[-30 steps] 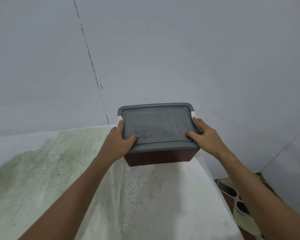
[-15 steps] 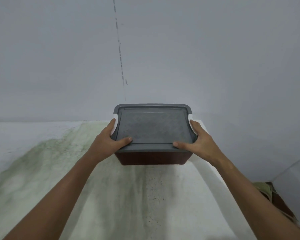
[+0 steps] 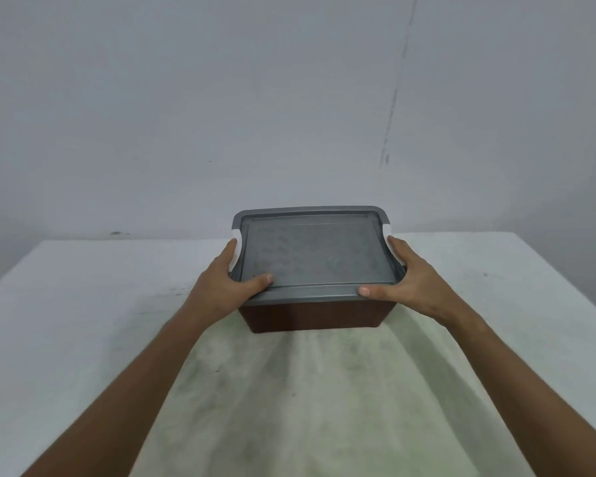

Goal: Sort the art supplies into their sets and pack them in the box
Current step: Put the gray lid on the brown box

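Gripping box (image 3: pixel 310 313) sides — left hand (image 3: pixel 226 282), right hand (image 3: pixel 412 282) (thumbs atop lid (image 3: pixel 312 251))

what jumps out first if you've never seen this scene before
A brown box with a grey lid sits mid-frame on a white table, closed. The left hand and right hand clasp its two sides, thumbs resting on the lid. A green-stained cloth covers the table in front.

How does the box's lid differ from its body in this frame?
The lid is grey and slightly see-through; the body is dark reddish-brown and opaque. The lid overhangs, while the body narrows toward the table. Both hands, left hand and right hand, grip the lid's edges.
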{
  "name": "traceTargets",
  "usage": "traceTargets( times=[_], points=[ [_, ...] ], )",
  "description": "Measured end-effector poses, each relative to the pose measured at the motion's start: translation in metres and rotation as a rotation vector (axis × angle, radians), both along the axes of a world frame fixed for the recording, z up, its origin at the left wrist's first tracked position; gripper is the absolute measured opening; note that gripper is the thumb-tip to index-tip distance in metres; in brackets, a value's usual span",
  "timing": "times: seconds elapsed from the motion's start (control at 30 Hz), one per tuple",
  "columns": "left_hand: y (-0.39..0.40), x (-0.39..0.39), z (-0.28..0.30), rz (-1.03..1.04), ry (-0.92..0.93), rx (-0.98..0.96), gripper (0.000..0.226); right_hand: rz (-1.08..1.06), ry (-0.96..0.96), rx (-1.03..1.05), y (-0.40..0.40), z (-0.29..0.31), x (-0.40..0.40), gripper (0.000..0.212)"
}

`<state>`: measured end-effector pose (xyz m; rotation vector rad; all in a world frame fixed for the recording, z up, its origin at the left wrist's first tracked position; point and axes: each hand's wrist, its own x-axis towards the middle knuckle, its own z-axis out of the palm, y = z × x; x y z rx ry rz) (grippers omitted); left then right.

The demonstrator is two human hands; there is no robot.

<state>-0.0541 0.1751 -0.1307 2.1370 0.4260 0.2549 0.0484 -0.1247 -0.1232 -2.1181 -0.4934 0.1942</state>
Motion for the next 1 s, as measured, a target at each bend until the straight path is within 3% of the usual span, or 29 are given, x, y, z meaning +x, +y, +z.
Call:
traceTargets(
  times=[0.33, 0.5, 0.57, 0.7, 0.77, 0.9, 1.0],
  points=[
    [0.117, -0.074, 0.002, 0.005, 0.019, -0.031, 0.109, -0.043, 0.001, 0.004, 0.122, -0.002, -0.072, 0.121],
    [0.128, -0.103, -0.005, -0.067, 0.005, -0.042, 0.121, -0.163, -0.081, 0.096, 0.132, -0.01, -0.097, 0.107],
    [0.125, -0.109, -0.009, -0.051, -0.002, -0.036, 0.124, -0.152, -0.076, 0.093, 0.126, -0.019, -0.104, 0.113],
    [0.125, -0.106, -0.01, -0.003, -0.004, -0.05, 0.132, -0.156, -0.041, 0.12, 0.12, -0.022, -0.097, 0.092],
    [0.127, -0.099, -0.008, -0.008, 0.006, -0.074, 0.128, -0.144, -0.03, 0.086, 0.12, -0.023, -0.087, 0.102],
    [0.132, -0.075, -0.004, -0.023, 0.017, -0.091, 0.13, -0.089, 0.012, 0.116, 0.125, -0.014, -0.06, 0.088],
    [0.139, -0.05, -0.001, -0.026, 0.014, -0.118, 0.123, -0.084, 0.045, 0.125, 0.136, -0.007, -0.037, 0.093]
  ],
)
